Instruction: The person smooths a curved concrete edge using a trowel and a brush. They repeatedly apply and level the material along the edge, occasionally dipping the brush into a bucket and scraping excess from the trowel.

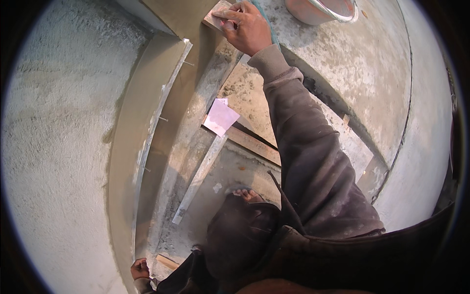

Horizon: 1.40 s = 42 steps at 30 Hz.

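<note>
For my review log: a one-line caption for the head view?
Right hand presses a wooden float against wet plaster; left hand hangs low, fisted.

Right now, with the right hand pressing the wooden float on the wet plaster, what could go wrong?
1. The right hand reaches far up with the wooden float; uneven pressure may mark the smooth wet plaster.
2. The bare foot stands near loose planks; tripping seems possible.
3. Nails protrude from the guide strip, and could scratch.

Two hands: right hand (247, 24), left hand (140, 269). One wooden float (215, 15). One bucket (320, 10). One paper sheet (221, 117). Two wooden planks: pale plank (199, 177), brown plank (254, 146). One bare foot (248, 195). Three nails (163, 119) in wall strip.
</note>
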Available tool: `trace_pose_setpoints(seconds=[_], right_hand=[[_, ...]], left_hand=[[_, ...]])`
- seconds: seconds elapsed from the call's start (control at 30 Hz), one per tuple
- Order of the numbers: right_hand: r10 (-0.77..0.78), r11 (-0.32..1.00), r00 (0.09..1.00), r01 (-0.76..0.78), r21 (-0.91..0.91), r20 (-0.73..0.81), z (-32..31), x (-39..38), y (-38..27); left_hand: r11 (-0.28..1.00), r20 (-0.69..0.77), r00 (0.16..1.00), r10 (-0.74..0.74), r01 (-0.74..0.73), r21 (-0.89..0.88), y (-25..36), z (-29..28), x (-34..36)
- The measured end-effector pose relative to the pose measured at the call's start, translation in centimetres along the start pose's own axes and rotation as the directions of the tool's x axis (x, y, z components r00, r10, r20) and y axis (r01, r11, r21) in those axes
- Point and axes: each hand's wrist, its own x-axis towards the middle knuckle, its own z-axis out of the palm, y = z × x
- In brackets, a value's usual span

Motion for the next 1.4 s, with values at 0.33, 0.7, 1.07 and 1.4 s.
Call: trace_pose_setpoints(seconds=[0.33,0.7,1.07,1.4], right_hand=[[0.289,0.949,0.946,-0.303,0.084,0.145,-2.6,-4.9,-0.9],[0.278,-0.512,0.569,-0.594,0.62,0.774,-5.9,-16.5,-17.1],[-0.011,0.999,0.972,-0.001,-0.048,-0.236,1.8,0.8,0.4],[-0.058,0.985,0.97,0.017,-0.173,-0.235,4.7,2.6,0.4]], left_hand=[[0.916,0.119,0.92,0.373,-0.385,0.114,22.2,2.9,-3.7],[0.45,-0.387,0.582,0.715,-0.807,-0.382,40.8,18.4,-1.1],[0.492,-0.426,0.648,0.631,-0.759,-0.427,35.8,17.8,-2.4],[0.51,-0.347,0.68,0.645,-0.722,-0.468,35.2,17.1,-2.8]])
